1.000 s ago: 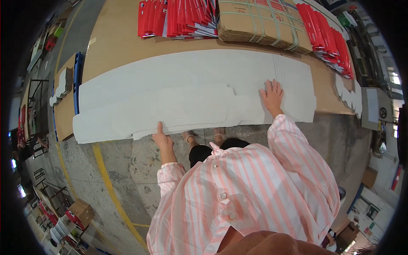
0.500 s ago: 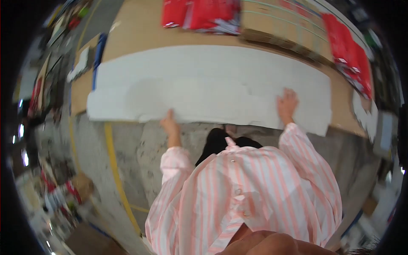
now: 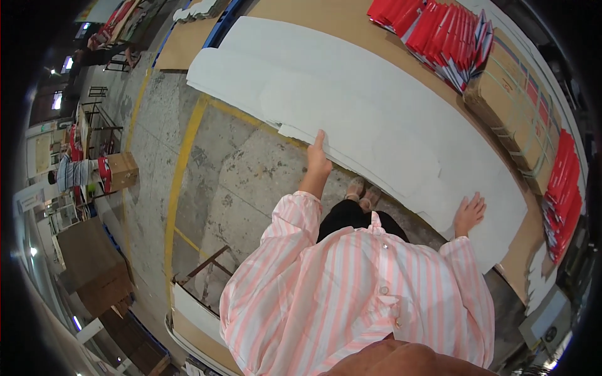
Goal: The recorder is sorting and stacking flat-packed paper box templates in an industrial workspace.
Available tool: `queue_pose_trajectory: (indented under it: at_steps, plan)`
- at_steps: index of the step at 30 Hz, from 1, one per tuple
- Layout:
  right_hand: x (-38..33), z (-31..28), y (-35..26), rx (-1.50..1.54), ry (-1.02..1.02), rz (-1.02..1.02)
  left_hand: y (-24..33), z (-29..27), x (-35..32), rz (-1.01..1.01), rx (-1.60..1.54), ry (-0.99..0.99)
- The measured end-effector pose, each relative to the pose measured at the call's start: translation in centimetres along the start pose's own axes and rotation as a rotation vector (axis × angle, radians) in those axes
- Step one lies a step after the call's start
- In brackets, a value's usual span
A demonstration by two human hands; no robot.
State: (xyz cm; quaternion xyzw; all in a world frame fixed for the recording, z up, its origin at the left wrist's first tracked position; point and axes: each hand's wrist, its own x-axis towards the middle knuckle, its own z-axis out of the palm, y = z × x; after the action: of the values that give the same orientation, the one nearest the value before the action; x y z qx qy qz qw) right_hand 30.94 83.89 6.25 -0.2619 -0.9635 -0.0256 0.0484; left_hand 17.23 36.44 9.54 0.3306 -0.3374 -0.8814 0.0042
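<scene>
A long white sheet [image 3: 351, 94], like paper or thin board, lies across the table with slightly uneven edges. My left hand [image 3: 318, 164] grips its near edge around the middle, thumb on top; the other fingers are mostly hidden below the edge. Toward the sheet's right end, my right hand [image 3: 469, 214] rests flat on it with fingers spread, holding nothing. A small torn or folded strip shows along the near edge, left of my left hand.
Brown board [image 3: 342, 15] covers the table under the sheet. Beyond stand red packets [image 3: 448, 41], a strapped cardboard stack [image 3: 514, 103] and more red packets [image 3: 562, 194]. Yellow lines [image 3: 182, 169] mark the concrete floor. A person [image 3: 70, 172] is far left, near a carton [image 3: 125, 170].
My view has swung left, so the table now slants down to the right and more floor shows. Both hands are still at the sheet, left on its edge and right flat on top.
</scene>
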Motion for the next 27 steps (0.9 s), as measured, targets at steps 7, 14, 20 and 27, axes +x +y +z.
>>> queue_pose_trajectory:
  at_steps: [7, 14, 20, 27]
  plan:
    - [0.3, -0.2, -0.2, -0.042, -0.027, 0.032, 0.2, 0.7, -0.1, -0.001, -0.022, 0.045]
    - [0.3, -0.1, -0.6, -0.007, -0.011, 0.016, 0.3, -0.4, 0.0, 0.091, 0.237, 0.064]
    - [-0.1, -0.4, -0.6, 0.01, -0.003, 0.008, 0.0, -0.8, -1.1, 0.603, 0.87, 0.21]
    - [0.5, -0.6, 0.1, 0.093, -0.025, -0.008, -1.2, 2.5, -2.0, -0.066, 0.04, -0.09]
